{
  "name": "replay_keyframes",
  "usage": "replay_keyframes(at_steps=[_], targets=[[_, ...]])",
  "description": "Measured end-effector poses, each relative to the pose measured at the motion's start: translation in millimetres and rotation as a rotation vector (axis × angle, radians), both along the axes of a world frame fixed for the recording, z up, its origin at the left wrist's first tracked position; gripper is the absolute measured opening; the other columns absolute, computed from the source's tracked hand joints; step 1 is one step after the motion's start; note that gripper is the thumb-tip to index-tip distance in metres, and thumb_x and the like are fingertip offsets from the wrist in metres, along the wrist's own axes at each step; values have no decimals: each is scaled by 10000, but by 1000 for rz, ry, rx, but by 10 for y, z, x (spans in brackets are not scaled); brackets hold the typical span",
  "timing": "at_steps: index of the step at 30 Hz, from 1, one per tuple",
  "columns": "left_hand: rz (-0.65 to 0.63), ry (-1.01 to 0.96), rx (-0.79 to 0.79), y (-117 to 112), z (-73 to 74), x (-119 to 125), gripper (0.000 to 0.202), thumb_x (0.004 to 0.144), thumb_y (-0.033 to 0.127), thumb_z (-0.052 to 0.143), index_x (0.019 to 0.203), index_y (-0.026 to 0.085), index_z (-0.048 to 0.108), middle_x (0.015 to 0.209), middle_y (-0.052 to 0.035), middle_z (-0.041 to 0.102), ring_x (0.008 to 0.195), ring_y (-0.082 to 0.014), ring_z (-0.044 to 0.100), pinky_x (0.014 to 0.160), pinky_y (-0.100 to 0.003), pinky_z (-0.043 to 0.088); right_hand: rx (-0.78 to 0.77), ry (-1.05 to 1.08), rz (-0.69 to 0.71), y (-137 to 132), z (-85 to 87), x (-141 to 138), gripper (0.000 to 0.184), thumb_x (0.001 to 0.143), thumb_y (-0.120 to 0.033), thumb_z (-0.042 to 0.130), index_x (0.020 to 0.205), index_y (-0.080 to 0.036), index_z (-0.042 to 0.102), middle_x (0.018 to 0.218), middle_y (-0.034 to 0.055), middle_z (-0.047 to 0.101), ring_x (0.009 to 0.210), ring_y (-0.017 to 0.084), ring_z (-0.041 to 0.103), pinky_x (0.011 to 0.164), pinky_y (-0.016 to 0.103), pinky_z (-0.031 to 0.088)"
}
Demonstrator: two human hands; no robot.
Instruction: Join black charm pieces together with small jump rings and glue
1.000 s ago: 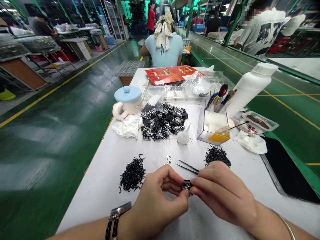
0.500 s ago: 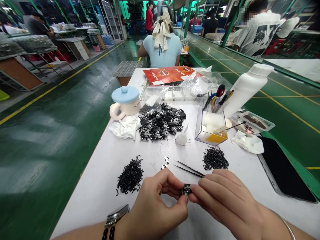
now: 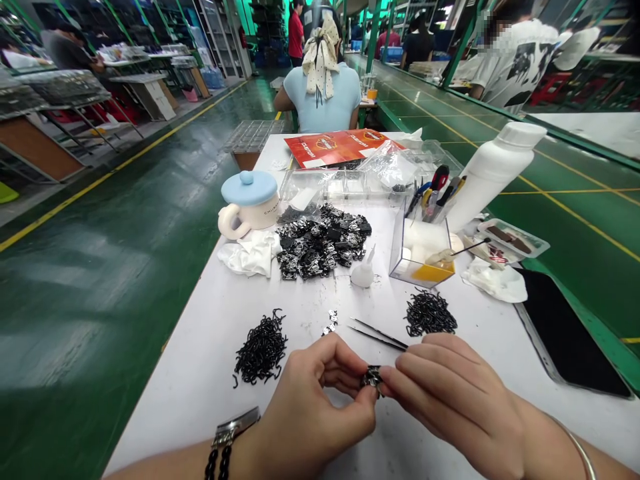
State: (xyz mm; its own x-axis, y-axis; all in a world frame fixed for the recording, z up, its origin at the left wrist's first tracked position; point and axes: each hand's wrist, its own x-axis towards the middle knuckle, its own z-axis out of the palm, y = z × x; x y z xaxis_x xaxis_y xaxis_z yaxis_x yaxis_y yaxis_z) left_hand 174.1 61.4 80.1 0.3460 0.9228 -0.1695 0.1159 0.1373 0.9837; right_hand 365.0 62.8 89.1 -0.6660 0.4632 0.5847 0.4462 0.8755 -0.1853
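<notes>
My left hand [image 3: 320, 400] and my right hand [image 3: 450, 400] pinch a small black-and-silver piece [image 3: 373, 378] between their fingertips, just above the white table [image 3: 200, 413]. Fine black tweezers [image 3: 377, 335] lie beside my right fingers, their far end hidden, so I cannot tell if that hand holds them. Two heaps of small black curved pieces lie near my hands, one to the left [image 3: 261, 350] and one to the right [image 3: 430, 315]. Some tiny silver pieces [image 3: 329, 322] sit between them. A larger black-and-silver heap [image 3: 323, 241] lies farther off.
A blue-lidded mug [image 3: 249, 200], tissue [image 3: 247, 257], a clear box of tools [image 3: 420, 243], a white bottle [image 3: 493, 175], a black phone [image 3: 570, 333] and a red card [image 3: 335, 148] stand on the table. A co-worker [image 3: 323, 87] sits beyond its far end.
The whole view has shifted slightly as my head moved. My hands have stayed together on the small piece, with only slight finger movement.
</notes>
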Motion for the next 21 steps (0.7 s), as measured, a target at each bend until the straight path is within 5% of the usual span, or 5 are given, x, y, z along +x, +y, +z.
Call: replay_keyframes(at_steps=[9,21], targets=[[27,42,55,-6,2,-20,129,663,108,644,730,164,549,692,0,695,619,-96,678,599,-125,568,-41,78,-20,0,-119,-1,186,817,-59,576,1002,-69,599,834,57,607,782,128,527,692,305,425],[24,70,469,-33,-18,-59,233,652,23,630,807,195,602,759,33,719,668,-102,696,644,-149,582,-172,259,-51,2,-133,-53,117,840,-124,577,955,-104,589,785,64,573,722,127,498,616,289,408]])
